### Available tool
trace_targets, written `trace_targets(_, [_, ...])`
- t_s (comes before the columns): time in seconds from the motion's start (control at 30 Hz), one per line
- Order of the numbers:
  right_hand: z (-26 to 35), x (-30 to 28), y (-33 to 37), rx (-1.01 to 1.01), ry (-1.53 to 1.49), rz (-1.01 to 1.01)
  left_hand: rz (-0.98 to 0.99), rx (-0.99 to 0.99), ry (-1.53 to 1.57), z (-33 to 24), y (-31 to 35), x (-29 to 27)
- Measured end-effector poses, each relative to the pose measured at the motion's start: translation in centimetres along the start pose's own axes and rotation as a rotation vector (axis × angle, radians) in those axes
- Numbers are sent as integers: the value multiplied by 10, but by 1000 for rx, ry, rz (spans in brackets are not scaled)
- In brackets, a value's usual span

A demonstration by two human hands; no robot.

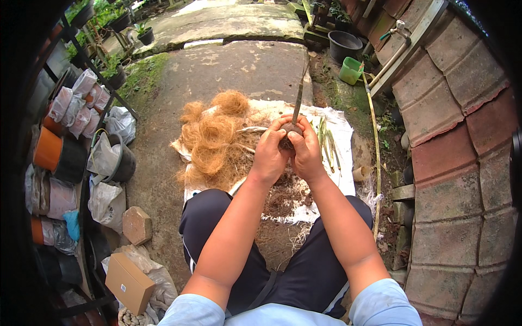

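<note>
Both my hands are wrapped round a dark ball of soil [287, 142], out in front of my knees. A thin dark stem [299, 98] rises from the top of the ball and leans slightly right. My left hand [270, 152] cups its left side and my right hand [308, 149] its right side, thumbs pressed on the near face. Fingers hide most of the ball. Below lies a white sack [342, 163] with loose dark soil [285, 198] on it. Tangled brown coconut fibre [215, 136] is heaped at the left. Long green leaves [329, 141] lie right of my right hand.
On the left stand a rack with bagged pots [54, 155], a dark bucket [122, 163], a paving block [137, 225] and a cardboard box [129, 282]. To the right are a bamboo pole [374, 136], a green container [350, 70], a black basin [344, 44] and roof tiles [443, 149].
</note>
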State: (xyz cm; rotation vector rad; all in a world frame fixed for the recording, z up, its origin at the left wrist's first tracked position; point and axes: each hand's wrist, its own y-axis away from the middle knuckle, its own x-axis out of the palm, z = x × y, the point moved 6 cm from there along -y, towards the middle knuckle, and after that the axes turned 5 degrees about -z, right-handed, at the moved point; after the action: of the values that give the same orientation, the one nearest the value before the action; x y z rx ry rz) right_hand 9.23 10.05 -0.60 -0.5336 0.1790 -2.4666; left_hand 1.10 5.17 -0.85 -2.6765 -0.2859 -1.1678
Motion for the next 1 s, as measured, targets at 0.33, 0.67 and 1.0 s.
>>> trace_targets(0.33, [14,13,3,217,-160,84,-45,-17,80,2,0,-12])
trace_targets(0.67, [22,-1,2,27,265,220,-23,-62,182,-3,2,-4])
trace_targets(1.0, [33,-5,5,-45,465,81,-56,-133,110,-2,11,8])
